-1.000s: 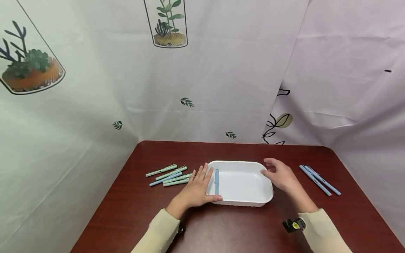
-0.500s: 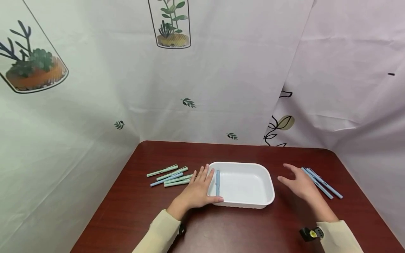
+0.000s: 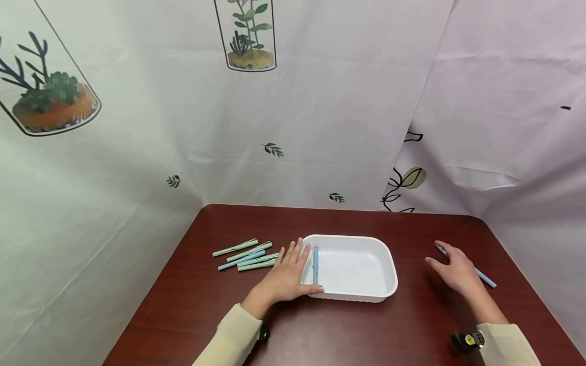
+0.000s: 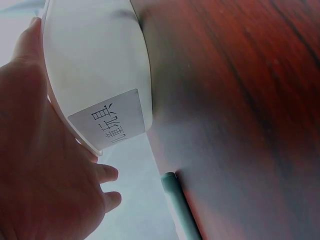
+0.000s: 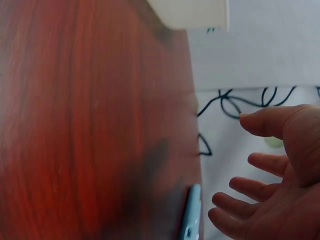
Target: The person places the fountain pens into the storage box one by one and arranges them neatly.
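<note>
My left hand (image 3: 285, 279) rests spread over the left end of a white plastic tray (image 3: 354, 269), its thumb along the near rim. Inside the tray, by the left wall, lies one light blue pen (image 3: 315, 265). My right hand (image 3: 459, 272) is over the right side of the table, fingers apart and holding nothing. Partly hidden beneath it is a blue pen (image 3: 485, 278), whose cap end also shows as a blue pen (image 5: 191, 215) below the fingers in the right wrist view. Whether a second pen is covered there cannot be told.
Left of the tray lie several green pens (image 3: 235, 247) with a blue pen (image 3: 241, 260) among them. The tray's side bears a printed label (image 4: 110, 117). A dark red table (image 3: 348, 335) meets a patterned cloth backdrop (image 3: 320, 127) behind.
My right hand has moved right, from the tray's right end to above the blue pens, now covering much of them. The left hand has stayed on the tray. The view shifted slightly.
</note>
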A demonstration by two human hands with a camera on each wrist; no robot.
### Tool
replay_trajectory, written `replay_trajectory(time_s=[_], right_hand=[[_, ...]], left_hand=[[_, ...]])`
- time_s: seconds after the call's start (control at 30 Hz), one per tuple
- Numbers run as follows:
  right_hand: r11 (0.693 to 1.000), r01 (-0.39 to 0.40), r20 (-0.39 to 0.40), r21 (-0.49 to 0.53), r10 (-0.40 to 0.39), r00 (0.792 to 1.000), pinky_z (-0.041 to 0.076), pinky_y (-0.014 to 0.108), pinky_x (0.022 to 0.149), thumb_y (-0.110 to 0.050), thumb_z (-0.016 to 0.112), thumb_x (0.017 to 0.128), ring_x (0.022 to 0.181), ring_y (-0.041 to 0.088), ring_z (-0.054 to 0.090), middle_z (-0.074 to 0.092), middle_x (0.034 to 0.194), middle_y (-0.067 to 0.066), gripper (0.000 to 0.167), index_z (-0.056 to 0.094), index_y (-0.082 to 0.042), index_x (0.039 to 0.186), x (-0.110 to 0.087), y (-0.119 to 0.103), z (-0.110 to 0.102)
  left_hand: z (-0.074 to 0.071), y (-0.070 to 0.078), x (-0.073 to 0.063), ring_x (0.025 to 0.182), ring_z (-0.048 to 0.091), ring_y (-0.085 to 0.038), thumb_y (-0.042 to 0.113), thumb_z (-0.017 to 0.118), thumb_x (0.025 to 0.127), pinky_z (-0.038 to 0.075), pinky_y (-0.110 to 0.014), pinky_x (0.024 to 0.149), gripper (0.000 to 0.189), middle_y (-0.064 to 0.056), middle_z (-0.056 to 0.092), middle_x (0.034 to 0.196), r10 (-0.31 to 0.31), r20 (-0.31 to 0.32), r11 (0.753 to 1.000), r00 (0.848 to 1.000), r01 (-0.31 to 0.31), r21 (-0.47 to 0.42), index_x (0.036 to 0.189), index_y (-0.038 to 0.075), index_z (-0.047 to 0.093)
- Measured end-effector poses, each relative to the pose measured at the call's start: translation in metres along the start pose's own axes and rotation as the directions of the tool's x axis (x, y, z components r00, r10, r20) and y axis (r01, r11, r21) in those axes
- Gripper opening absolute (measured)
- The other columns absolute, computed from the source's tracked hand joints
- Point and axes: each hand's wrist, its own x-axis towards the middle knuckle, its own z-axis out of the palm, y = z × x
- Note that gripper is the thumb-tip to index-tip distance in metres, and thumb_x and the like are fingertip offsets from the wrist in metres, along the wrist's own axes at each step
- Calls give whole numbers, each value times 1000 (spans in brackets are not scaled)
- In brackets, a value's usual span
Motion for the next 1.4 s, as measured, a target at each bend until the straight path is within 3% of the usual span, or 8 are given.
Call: replay_trajectory(time_s=[0.4,1.0,1.23,1.4], right_hand=[[998,-25,-14,-60,24,1000,34,75,94,-26,60,99,123,65,33,30,139,47,70,30,11,151,2,29,1],[989,-35,36,-147,41,999,33,76,97,-17,60,96,119,71,29,29,135,51,65,32,18,143,11,42,1],[982,-15,32,-190,22,999,35,71,95,-7,62,92,113,67,37,40,127,47,53,43,18,135,15,43,3],[977,-7,79,-211,24,997,42,67,91,-3,62,90,108,60,48,52,115,42,39,55,15,123,18,41,2]], left_hand=[[-3,1,-1,156,9,-37,81,56,84,11,-56,124,114,-17,5,170,-3,2,1000,1000,3,0,164,11,14],[-2,2,0,156,10,-38,80,57,84,12,-56,124,114,-17,6,170,-3,-1,1000,1000,3,1,164,11,15],[-3,2,-1,155,10,-38,79,58,84,12,-57,124,113,-18,6,170,-3,-3,1000,1000,3,-8,163,10,16],[-2,2,-1,156,10,-38,79,57,84,12,-57,124,113,-17,6,170,-7,-2,1000,1000,7,-8,164,11,15]])
